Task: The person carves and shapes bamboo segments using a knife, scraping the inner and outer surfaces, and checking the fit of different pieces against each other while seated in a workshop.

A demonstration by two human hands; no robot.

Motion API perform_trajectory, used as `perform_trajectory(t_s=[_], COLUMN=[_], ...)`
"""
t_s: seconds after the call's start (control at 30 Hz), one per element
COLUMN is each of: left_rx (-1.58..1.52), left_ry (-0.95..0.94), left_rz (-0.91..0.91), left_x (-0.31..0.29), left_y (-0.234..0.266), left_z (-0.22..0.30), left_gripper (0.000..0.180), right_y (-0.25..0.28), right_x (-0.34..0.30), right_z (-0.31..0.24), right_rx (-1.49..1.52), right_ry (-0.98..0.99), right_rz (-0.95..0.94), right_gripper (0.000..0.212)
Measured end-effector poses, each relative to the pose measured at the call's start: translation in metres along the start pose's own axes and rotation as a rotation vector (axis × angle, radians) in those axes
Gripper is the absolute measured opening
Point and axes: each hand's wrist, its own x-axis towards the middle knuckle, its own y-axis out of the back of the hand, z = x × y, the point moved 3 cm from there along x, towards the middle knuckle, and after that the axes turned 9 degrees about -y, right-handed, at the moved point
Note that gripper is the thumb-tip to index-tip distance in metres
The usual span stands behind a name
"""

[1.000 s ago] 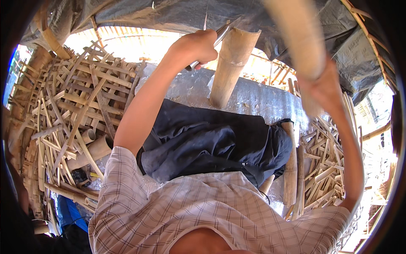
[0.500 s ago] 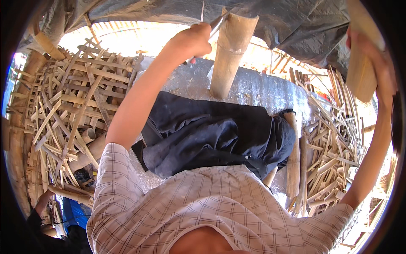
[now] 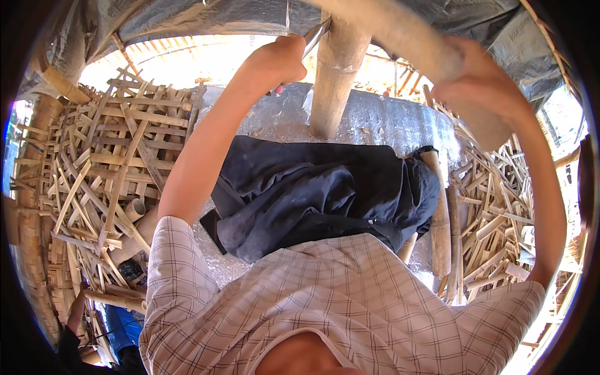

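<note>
My left hand [image 3: 279, 59] is closed around the handle of a knife [image 3: 317, 36], whose blade slants up to the top of an upright bamboo section [image 3: 339, 69]. How deep the blade sits in the bamboo cannot be made out. To the right, my right hand [image 3: 484, 84] is wrapped around a thick pale wooden club [image 3: 400, 34], smeared by motion. The club's far part stretches over the bamboo's top end and hides it. The bamboo stands on a grey, scuffed surface [image 3: 400, 115] in front of my dark-clad legs.
A pile of woven and loose bamboo strips [image 3: 134, 125] lies at left. More split pieces [image 3: 494, 219] are heaped at right beside bamboo poles [image 3: 440, 231]. Dark plastic sheeting [image 3: 206, 17] hangs ahead. Another person's arm [image 3: 76, 310] shows at lower left.
My right hand has swung the club inward from the far right, over the bamboo's top. My left hand keeps the knife at the bamboo, and the view has shifted slightly.
</note>
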Motion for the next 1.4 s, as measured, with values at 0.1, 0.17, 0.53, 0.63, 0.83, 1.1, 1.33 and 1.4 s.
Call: perform_trajectory(t_s=[0.1, 0.17, 0.53, 0.63, 0.83, 1.1, 1.33, 1.4], left_rx=[0.009, 0.021, -0.146, 0.157, -0.04, 0.015, -0.079, -0.127], left_ry=[0.038, 0.044, -0.166, -0.322, -0.141, -0.306, -0.447, -0.405], left_rz=[0.003, 0.018, 0.074, 0.414, 0.165, 0.409, 0.368, 0.27], left_x=[-0.003, -0.005, 0.011, 0.02, 0.009, 0.01, 0.022, 0.007], left_y=[0.006, 0.005, -0.041, -0.049, -0.026, -0.04, -0.059, -0.057], left_z=[0.0, -0.002, -0.006, -0.026, 0.006, -0.02, -0.035, -0.036], left_gripper=[0.033, 0.032, 0.032, 0.046, 0.055, 0.033, 0.044, 0.049], right_y=[0.036, 0.05, -0.075, -0.054, 0.047, -0.01, -0.08, -0.093], right_x=[-0.017, -0.021, 0.001, 0.014, -0.012, -0.009, -0.001, -0.008], right_z=[-0.01, -0.007, 0.05, 0.039, -0.012, -0.002, 0.025, 0.013], right_rx=[0.068, 0.101, 0.012, -0.153, -0.093, -0.218, -0.185, 0.03], right_ry=[0.184, 0.258, 0.07, -0.017, 0.183, 0.115, -0.066, -0.277], right_rz=[0.235, 0.362, -0.147, -0.104, 0.186, 0.345, 0.058, -0.091], right_gripper=[0.066, 0.068, 0.077, 0.094, 0.085, 0.077, 0.072, 0.074])
